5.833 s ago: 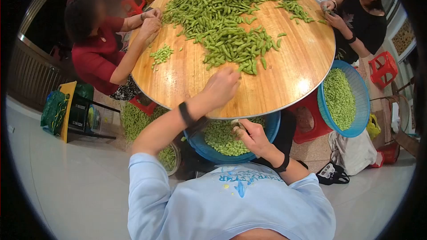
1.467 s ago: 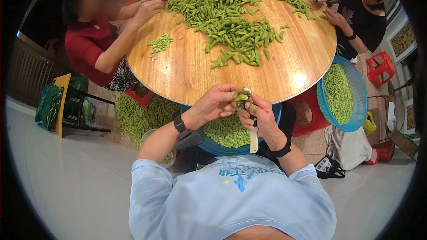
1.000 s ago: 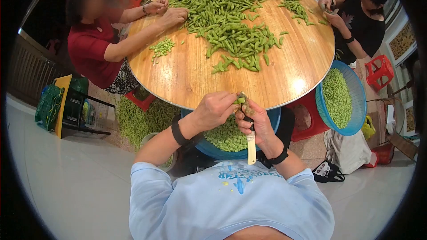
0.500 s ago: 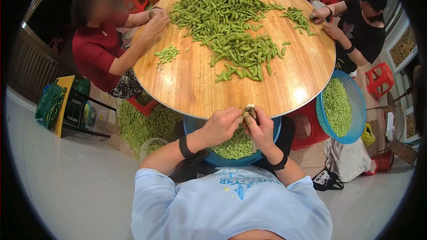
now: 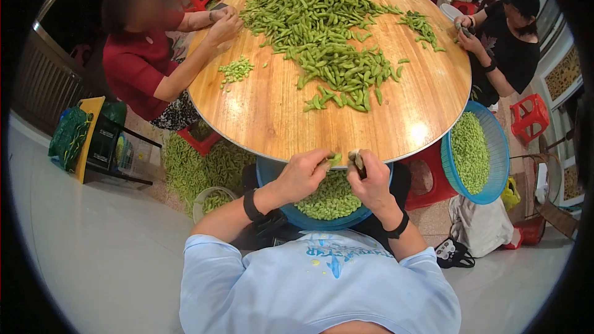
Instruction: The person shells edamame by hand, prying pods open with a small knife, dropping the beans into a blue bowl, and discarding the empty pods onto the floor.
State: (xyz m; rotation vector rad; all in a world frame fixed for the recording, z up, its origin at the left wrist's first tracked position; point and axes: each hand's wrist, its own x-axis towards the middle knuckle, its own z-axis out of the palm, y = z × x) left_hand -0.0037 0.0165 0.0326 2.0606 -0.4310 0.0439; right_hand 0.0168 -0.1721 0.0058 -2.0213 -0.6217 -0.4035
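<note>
My left hand (image 5: 303,174) is closed, with a green soybean pod (image 5: 335,159) pinched at its fingertips. Just to the right, my right hand (image 5: 369,180) is curled shut; something pale and dark shows at its thumb and fingertips, too small to make out. The two hands are slightly apart, at the near edge of the round wooden table (image 5: 260,117). Below them a blue basin (image 5: 291,213) holds shelled green beans (image 5: 331,198). A large heap of pods (image 5: 322,31) lies across the table.
A co-worker in red (image 5: 139,65) sits on the left beside a small pile of beans (image 5: 236,69); another in black (image 5: 510,43) sits on the right. A blue basket (image 5: 500,179) of beans stands at right. Pods (image 5: 207,167) cover the floor at left, around a white bucket (image 5: 199,210).
My hands have moved apart from touching, and a green pod now shows in my left fingertips. The co-worker on the right has drawn both hands together, away from the small pod pile.
</note>
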